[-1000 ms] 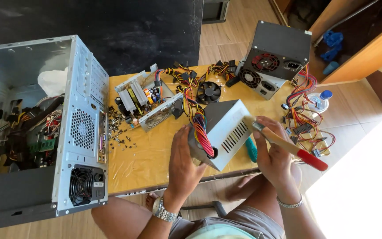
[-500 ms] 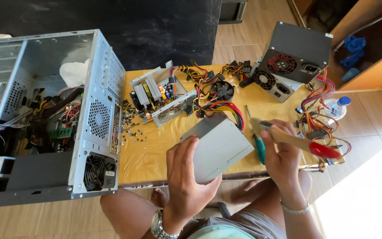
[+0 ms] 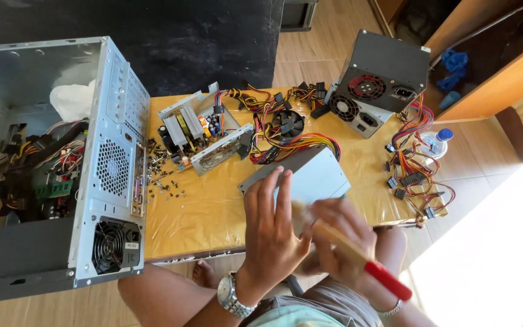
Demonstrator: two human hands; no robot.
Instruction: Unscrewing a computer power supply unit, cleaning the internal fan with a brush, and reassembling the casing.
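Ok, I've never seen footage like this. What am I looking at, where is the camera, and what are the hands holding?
There is no machine here: a seated person works with two bare hands, and the camera sits on their head, looking down over a yellow table.

The left hand lies flat against a grey metal box, a computer power unit with coloured wires. The right hand holds a brush with a wooden shaft and red end; it is blurred.

On the table are an opened power unit showing its parts, a small black fan, loose screws, two more power units and wire bundles. An open computer case stands at the left.
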